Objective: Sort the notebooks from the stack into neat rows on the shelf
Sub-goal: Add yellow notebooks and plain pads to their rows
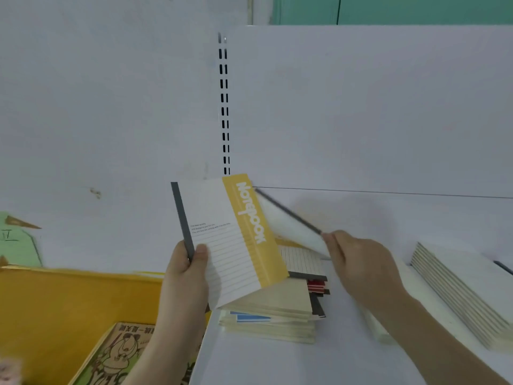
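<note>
White shelf [361,343], notebooks [236,240] in hands [186,273]

The yellow-banded notebook [233,240] held upright covers most of the stack [277,312] behind it, so the lower covers show only as slivers of blue, red and dark spine. The left hand [186,276] hides the notebook's lower left corner. A second white notebook [291,226], tilted in the right hand [358,262], is smeared by motion, its cover unreadable. That hand's fingers [330,245] blur into it. The small print on the yellow-banded cover is too fine to read. The row of notebooks [458,295] on the right runs off the frame's edge, as does what is perhaps a comic book [116,357] at the bottom.
</note>
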### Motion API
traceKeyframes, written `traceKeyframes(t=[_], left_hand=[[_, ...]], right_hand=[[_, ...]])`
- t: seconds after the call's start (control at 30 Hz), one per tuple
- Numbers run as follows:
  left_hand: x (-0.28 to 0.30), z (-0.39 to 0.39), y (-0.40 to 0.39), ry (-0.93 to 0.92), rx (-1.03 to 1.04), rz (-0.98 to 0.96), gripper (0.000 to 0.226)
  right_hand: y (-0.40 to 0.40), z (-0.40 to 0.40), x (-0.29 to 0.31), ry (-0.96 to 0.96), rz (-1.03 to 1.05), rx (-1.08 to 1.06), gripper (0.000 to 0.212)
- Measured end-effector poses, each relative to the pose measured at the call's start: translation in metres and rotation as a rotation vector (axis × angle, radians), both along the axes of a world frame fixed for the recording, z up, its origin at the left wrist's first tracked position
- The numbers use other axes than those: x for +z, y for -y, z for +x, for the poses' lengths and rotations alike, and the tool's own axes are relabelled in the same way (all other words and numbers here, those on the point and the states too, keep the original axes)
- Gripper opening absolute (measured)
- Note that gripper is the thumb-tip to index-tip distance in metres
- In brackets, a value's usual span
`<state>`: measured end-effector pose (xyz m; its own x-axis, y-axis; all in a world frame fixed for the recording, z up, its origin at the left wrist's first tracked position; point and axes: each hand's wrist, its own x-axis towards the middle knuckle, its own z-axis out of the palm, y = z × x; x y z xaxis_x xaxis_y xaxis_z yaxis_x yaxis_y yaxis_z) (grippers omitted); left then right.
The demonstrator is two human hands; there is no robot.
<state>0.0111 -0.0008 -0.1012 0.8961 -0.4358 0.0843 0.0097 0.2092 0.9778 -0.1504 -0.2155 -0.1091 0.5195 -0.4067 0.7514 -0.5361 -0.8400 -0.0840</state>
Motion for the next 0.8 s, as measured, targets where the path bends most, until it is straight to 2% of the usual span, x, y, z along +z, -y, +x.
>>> traceKeyframes(t=[0.1, 0.23, 0.43, 0.63, 0.73, 0.8], left_hand=[[0.002, -0.003, 0.005, 0.007, -0.022, -0.033, 0.023], [0.005, -0.022, 0.018, -0.016, -0.126, -0.042, 0.027], [0.007, -0.048, 0.033, -0.120, -0.305, -0.141, 0.025], [0.004, -0.048, 0.035, 0.025, -0.305, -0.161, 0.023], [0.003, -0.047, 0.032, 0.067, -0.328, -0.161, 0.023], [0.002, -0.050, 0.031, 0.107, -0.378, -0.145, 0.021]], right_hand=[[-0.013, -0.005, 0.021, 0.140, 0.012, -0.007, 0.049], [-0.057, 0.000, 0.022, 0.214, -0.137, -0.054, 0.040], [-0.110, 0.028, -0.019, 0.208, -0.234, 0.065, 0.027], [-0.123, 0.029, -0.037, 0.123, -0.215, 0.209, 0.031], [-0.108, 0.009, -0.023, 0.222, -0.074, 0.190, 0.041], [-0.094, -0.008, -0.011, 0.284, 0.165, 0.072, 0.057]])
